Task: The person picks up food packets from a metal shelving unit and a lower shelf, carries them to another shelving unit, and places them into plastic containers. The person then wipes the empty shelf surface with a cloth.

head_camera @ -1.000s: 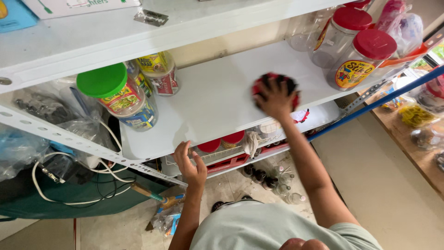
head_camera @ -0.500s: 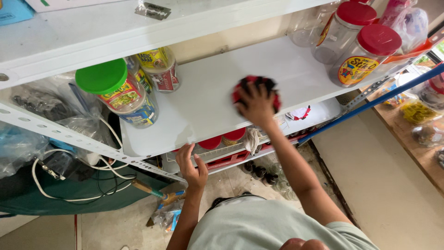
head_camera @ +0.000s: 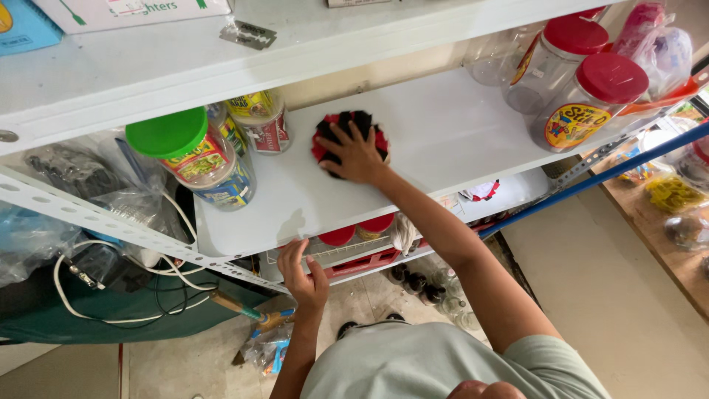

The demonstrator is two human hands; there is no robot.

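A red-and-black cloth (head_camera: 349, 140) is pressed flat on the shelf (head_camera: 443, 140) under the spread right hand (head_camera: 356, 157), while the shelf's edge is gripped by the left hand (head_camera: 303, 270) for support.

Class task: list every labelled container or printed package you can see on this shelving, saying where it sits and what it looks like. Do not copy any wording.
Green-lidded jar: middle shelf, left; clear, round, colourful label.
Small jar: behind it; yellow-and-red label.
Red-lidded jar: middle shelf, right; clear, oval yellow label.
Second red-lidded jar: behind it; clear.
White box: top shelf; green print.
Blue package: top-left corner.
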